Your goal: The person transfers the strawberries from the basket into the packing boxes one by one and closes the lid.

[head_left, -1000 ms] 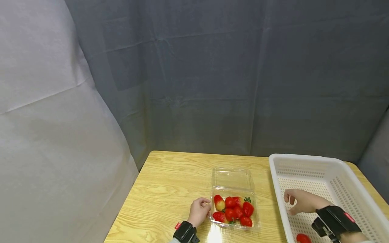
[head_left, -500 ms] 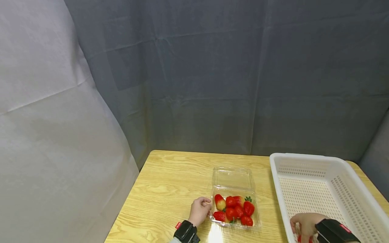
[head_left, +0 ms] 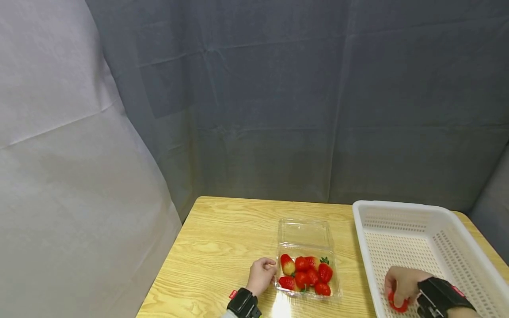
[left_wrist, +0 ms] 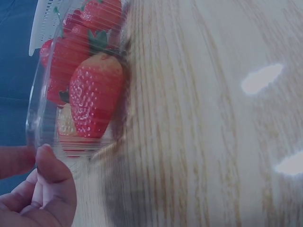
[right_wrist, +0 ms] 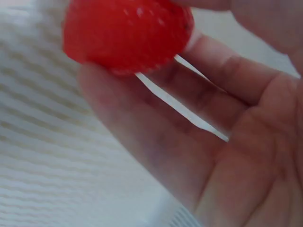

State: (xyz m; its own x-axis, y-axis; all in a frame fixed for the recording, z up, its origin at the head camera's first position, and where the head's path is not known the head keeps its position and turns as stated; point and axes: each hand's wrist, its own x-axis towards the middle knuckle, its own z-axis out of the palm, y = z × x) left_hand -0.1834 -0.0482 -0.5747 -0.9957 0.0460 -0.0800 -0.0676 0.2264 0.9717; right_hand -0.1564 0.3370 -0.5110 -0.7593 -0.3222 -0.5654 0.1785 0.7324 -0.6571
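A clear plastic clamshell (head_left: 304,233) lies on the table with its lid folded back. Several red strawberries (head_left: 301,279) fill its lower half. My left hand (head_left: 260,277) is at the box's left side; in the left wrist view, thumb and forefinger (left_wrist: 53,165) pinch the rim near a corner. Inside the white basket on the right, my right hand (head_left: 406,282) holds a single strawberry (head_left: 397,305) low over the floor. The right wrist view shows that strawberry (right_wrist: 128,35) between thumb and fingers, partly cut off by the frame's top.
The white basket (head_left: 359,247) has perforated walls and a slotted floor, and stands right of the clamshell. A wood-grain table (head_left: 214,247) carries both. Grey cloth (head_left: 258,110) hangs behind, and a paler cloth (head_left: 79,154) drapes on the left.
My right hand has gone down toward the near end of the basket and taken hold of the strawberry lying there. The left hand stays at the clamshell's rim.
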